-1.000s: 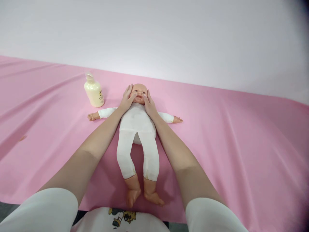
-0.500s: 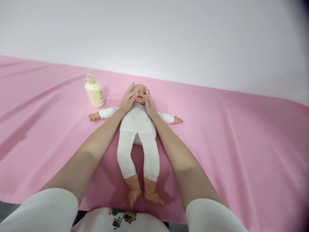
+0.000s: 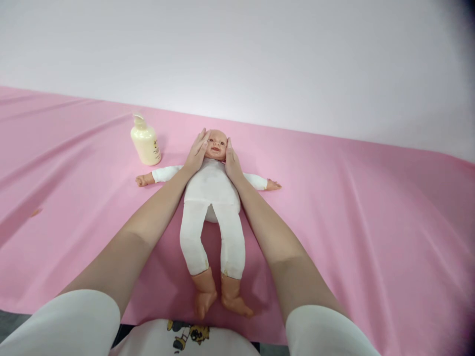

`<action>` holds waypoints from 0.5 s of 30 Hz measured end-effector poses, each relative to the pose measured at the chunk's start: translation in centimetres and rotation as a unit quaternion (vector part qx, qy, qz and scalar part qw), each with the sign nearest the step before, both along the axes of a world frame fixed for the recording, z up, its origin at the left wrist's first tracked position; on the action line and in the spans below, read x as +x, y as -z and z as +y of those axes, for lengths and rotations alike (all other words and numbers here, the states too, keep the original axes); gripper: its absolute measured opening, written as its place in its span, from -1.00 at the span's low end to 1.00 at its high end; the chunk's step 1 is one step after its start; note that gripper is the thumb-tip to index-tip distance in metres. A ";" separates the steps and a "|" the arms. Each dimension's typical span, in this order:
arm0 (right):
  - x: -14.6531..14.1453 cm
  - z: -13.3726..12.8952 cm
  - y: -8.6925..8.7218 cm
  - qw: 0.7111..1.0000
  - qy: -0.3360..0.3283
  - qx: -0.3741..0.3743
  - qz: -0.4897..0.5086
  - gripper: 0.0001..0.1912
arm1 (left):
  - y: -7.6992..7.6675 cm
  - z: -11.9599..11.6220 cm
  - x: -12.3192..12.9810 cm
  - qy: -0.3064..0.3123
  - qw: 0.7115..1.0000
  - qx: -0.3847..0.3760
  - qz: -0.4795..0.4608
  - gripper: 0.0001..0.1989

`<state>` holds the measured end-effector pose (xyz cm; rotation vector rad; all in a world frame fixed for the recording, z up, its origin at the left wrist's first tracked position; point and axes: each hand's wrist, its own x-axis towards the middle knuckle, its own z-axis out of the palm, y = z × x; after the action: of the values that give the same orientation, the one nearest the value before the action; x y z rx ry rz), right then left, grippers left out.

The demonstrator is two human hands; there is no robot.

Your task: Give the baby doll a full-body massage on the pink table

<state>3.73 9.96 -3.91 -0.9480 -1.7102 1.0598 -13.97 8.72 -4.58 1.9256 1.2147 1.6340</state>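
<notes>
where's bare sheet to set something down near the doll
The widest bare stretch of pink sheet lies beyond the doll on its right-arm side. Bare sheet also lies on the other side, nearer than the lotion bottle. It is crowded around the doll's head, where the left hand and right hand cup its cheeks.

Baby doll [image 3: 211, 198] on its back on the table cloth [image 3: 352, 207], head far, feet at the near edge, arms spread to either side. Left hand [image 3: 196, 153] flat against the left side of the doll's head, right hand [image 3: 232, 160] against the right side; head between the two palms. Pump bottle [image 3: 145, 141] upright on the cloth, left of the head, behind the doll's outstretched arm, apart from both. Wall [image 3: 260, 54] behind the table.
</notes>
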 end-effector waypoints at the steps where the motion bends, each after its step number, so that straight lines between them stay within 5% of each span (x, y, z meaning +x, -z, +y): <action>1: 0.0 0.1 0.1 1.000 0.004 -0.005 0.002 -0.01 | 0.2 0.1 0.0 -0.001 1.000 -0.005 -0.009 -0.30; 15: -0.2 -0.1 -0.3 0.997 0.019 -0.051 0.046 -0.07 | 1.3 1.8 -0.3 -0.014 0.999 -0.034 -0.021 -0.27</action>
<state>3.55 9.82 -3.60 -0.9768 -1.5687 1.1568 -14.30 10.48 -5.90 1.8332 1.2695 1.6159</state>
